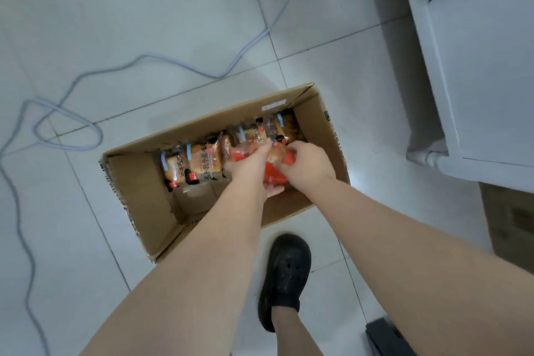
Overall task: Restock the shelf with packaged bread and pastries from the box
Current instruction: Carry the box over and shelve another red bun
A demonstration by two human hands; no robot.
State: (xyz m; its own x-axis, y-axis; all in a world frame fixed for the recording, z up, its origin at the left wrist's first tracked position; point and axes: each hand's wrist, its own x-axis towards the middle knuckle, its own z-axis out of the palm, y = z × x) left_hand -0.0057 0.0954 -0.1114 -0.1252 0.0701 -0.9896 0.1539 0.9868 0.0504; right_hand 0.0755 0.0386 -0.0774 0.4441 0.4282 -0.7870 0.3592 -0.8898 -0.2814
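Head view: white tiled floor (144, 9), white cabinet (476, 66) at right, grey cable (66, 136) looping on the left. Open cardboard box (138, 191) sits on the floor, row of packaged bread (202, 159) along its far wall. Black clog (284, 274) just in front of the box. Left hand (248, 167) and right hand (306, 167) are both inside the box, fingers curled around one red-and-clear pastry pack (274, 175), held above the row
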